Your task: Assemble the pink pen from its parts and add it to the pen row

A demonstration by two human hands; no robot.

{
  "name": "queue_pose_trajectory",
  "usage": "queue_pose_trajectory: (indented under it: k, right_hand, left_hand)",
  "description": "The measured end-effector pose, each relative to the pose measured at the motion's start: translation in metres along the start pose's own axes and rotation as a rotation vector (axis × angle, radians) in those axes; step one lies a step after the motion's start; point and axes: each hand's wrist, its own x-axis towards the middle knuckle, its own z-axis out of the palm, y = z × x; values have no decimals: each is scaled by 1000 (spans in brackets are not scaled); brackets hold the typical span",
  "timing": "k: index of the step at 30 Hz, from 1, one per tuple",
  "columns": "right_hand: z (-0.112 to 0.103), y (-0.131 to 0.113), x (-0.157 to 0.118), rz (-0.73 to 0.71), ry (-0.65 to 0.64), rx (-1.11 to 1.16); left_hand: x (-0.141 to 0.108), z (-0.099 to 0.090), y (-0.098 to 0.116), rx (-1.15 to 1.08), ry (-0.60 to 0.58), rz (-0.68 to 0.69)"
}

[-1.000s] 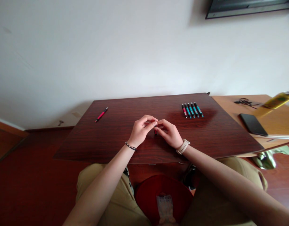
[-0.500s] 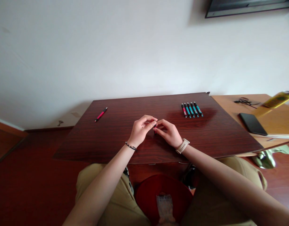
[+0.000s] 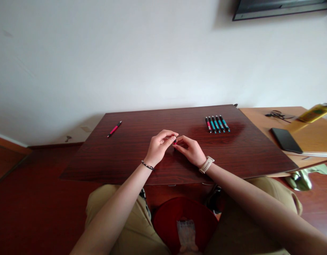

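Note:
Over the middle of the dark wooden table (image 3: 142,170), my left hand (image 3: 159,144) pinches the upper end of a pink and black pen (image 3: 175,141). My right hand (image 3: 190,150) closes its fingertips on the same pen from the right, lower down. The pen is roughly upright and mostly hidden by the fingers. Another pink and black pen (image 3: 114,129) lies slanted at the table's left. At the right, a pink pen (image 3: 208,124) lies at the left end of a row, beside several teal pens (image 3: 218,124).
A lighter wooden table (image 3: 309,136) adjoins on the right, bearing a black phone (image 3: 286,140), a dark cable (image 3: 277,114) and a yellow can (image 3: 315,112). A wall stands behind, with a dark screen (image 3: 283,10) at the upper right. A clear packet (image 3: 186,233) is below, on a red seat (image 3: 163,216).
Both hands stay nearly in place, and the fingertips have shifted very slightly around the held pen.

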Motion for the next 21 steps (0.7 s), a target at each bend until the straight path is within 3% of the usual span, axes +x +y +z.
queue_pose_trajectory:
  k: [5, 12, 21]
  right_hand:
    - [0, -3, 0, 25, -23, 17]
    - [2, -3, 0, 46, -25, 33]
    - [1, 0, 0, 30, -35, 12]
  left_hand:
    - [0, 1, 4, 17, -3, 19]
    - [1, 1, -3, 20, 81, 2]
    - [1, 1, 8, 27, -7, 21]
